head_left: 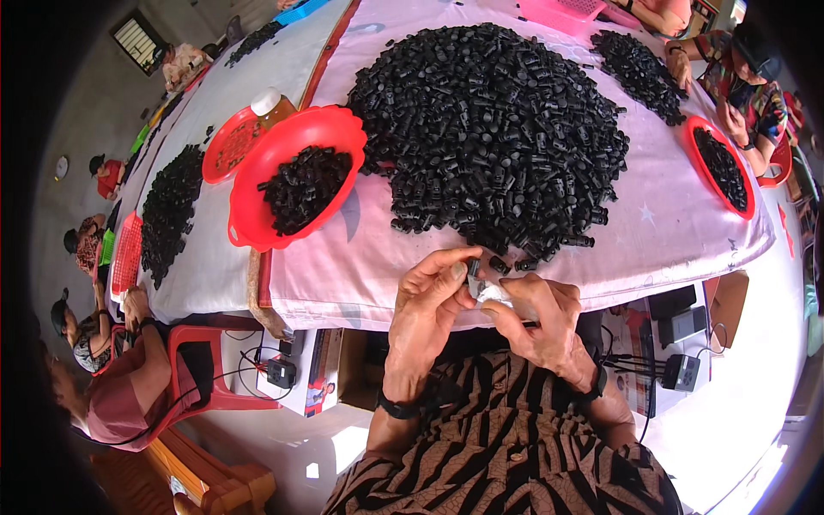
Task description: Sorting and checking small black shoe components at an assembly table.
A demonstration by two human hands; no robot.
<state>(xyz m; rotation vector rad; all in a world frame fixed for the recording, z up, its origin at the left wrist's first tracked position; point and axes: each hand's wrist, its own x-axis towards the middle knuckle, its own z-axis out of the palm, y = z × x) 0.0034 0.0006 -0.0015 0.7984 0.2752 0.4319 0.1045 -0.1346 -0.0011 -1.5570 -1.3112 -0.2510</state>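
Note:
My left hand (421,309) pinches a small black cylindrical plastic piece (473,267) between thumb and fingers, just beyond the table's near edge. Close against it, my right hand (545,322) is closed on a small whitish, shiny thing (496,295), whose kind I cannot make out. The two hands nearly touch, and the fingers partly cover what they hold. A few loose black pieces (525,265) lie right beyond my fingertips, at the foot of a large heap of black plastic pieces (489,129) on the pink cloth.
Left of the heap stands a red bowl (249,206) of black pieces, beside a red plate (214,172) and a white-lidded jar (273,107). Another red basin (745,209) sits at right, near a seated person (745,94). Black devices with cables (682,371) are below the table.

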